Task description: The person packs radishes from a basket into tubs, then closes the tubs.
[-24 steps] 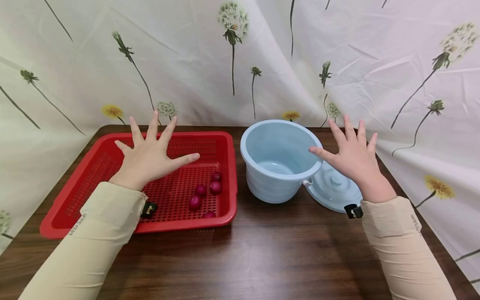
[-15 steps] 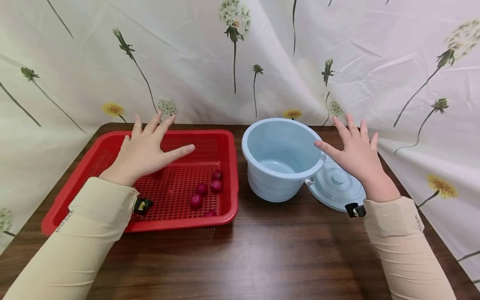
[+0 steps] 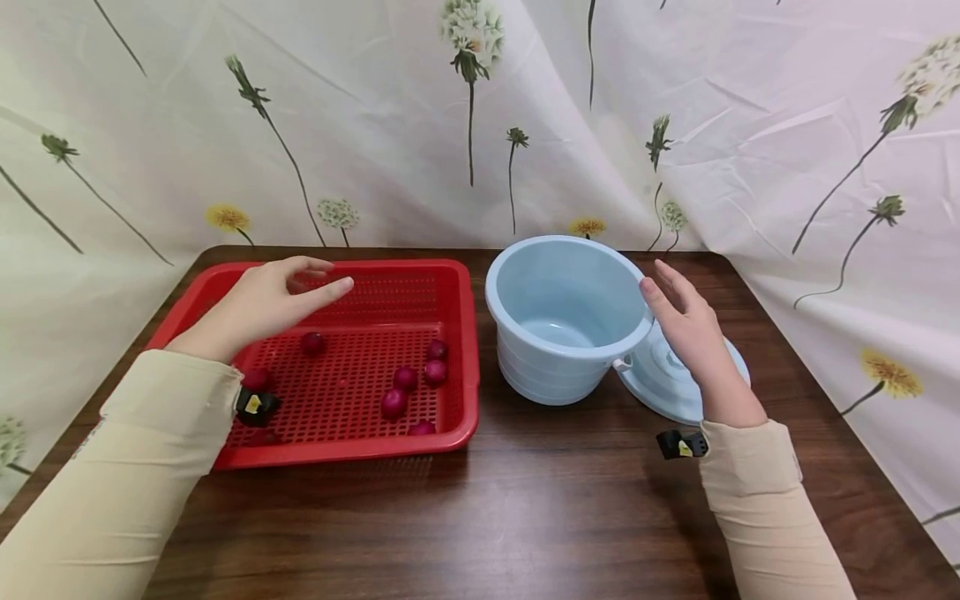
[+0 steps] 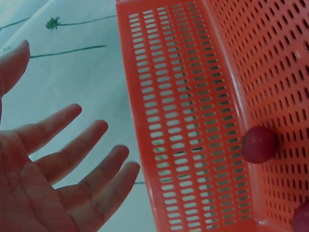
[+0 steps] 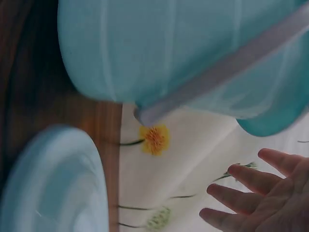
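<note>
My left hand (image 3: 258, 304) hovers over the left part of a red perforated basket (image 3: 467, 383), its fingers loosely bent and holding nothing. In the left wrist view its fingers are spread beside the basket wall (image 4: 178, 121). Several small round purple-red things, resembling onions, lie in the basket; one (image 3: 393, 404) is near its right side. To the right stands a light blue bucket (image 3: 551, 375), uncovered. My right hand (image 3: 692, 333) hangs in the air by the bucket's right rim, above the blue lid (image 3: 652, 387), fingers loose and holding nothing.
The dark wooden table (image 3: 510, 508) carries everything. Behind it hangs a white cloth (image 3: 375, 125) printed with dandelions. Across the bucket's side runs a pale handle (image 5: 217, 67) in the right wrist view. Black cameras are strapped to both wrists.
Both hands have gone from widely spread fingers to relaxed ones. The left hand has moved left and lower, uncovering more round things in the basket; the right hand has turned and come slightly lower.
</note>
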{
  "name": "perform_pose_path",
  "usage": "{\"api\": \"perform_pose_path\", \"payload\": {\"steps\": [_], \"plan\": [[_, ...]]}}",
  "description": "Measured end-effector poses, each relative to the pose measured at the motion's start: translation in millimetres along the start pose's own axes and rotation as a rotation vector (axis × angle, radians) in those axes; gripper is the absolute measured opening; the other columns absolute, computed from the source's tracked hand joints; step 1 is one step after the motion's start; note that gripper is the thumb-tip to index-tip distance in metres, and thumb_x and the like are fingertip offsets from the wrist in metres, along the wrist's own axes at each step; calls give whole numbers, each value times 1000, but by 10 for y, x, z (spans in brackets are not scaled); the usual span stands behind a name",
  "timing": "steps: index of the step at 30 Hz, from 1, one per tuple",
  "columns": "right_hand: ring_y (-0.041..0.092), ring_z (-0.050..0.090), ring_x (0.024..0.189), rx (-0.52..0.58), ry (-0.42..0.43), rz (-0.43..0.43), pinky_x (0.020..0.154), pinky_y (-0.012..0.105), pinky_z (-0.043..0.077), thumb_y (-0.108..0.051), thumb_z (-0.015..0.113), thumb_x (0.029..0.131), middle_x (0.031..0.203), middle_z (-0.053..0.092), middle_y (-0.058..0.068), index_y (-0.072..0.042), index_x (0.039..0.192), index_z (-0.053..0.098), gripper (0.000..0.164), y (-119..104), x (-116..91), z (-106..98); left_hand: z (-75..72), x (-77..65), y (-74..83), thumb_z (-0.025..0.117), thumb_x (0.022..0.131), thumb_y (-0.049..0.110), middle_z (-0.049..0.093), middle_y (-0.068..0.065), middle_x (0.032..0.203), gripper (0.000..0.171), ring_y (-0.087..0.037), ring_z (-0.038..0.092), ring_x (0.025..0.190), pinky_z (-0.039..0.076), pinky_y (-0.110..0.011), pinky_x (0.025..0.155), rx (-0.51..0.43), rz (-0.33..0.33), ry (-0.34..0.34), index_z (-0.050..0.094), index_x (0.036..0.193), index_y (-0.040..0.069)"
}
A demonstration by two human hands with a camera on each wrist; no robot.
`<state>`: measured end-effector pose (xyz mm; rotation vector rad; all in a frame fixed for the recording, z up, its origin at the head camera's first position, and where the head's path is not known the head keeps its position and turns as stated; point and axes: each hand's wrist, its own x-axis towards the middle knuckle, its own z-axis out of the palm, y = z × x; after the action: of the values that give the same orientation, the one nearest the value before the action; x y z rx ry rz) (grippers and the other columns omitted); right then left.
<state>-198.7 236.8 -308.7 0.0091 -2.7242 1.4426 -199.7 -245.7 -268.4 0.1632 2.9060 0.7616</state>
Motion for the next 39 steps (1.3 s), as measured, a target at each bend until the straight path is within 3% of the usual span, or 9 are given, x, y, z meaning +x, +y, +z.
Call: {"api": "perform_pose_path", "payload": {"steps": [7,16,23,32,35,39], "plan": [[36,27,148,232,33,5,119,59,23,-48,45,102,160,30,17,-16,157,27,67,53,-14,170,20,49,-155,46,92,71,49,-25,142,84,-44,48,127,43,-62,97,17,-30,-56,44,144,5],[25,36,142,459,34,62,120,51,27,-46,53,100,160,31,10,-22,155,33,64,69,-45,271,56,106,-371,48,93,68,49,-32,137,86,-49,49,124,46,-64,94,86,-55,-149,42,144,-1],[22,34,144,514,43,74,120,50,27,-42,56,99,162,30,5,-22,154,36,63,67,-35,298,69,115,-616,56,93,61,51,-38,133,84,-51,53,117,50,-60,87,155,-44,-206,44,139,-9],[20,34,145,545,57,74,120,48,28,-38,55,100,161,31,1,-21,154,36,60,57,-27,314,84,154,-877,68,87,55,47,-42,130,86,-54,49,118,49,-60,90,174,-76,-367,45,131,-16],[19,36,144,550,63,78,119,47,30,-39,54,100,161,31,0,-22,154,36,60,57,-23,328,71,149,-936,73,85,49,51,-38,124,81,-48,52,111,51,-55,87,129,-81,-411,46,128,-15],[17,39,142,557,77,86,117,46,34,-38,54,99,160,34,-1,-22,153,38,58,69,-13,345,71,143,-980,76,86,37,59,-22,107,72,-30,54,98,51,-39,82,34,-81,-478,46,126,-13]]}}
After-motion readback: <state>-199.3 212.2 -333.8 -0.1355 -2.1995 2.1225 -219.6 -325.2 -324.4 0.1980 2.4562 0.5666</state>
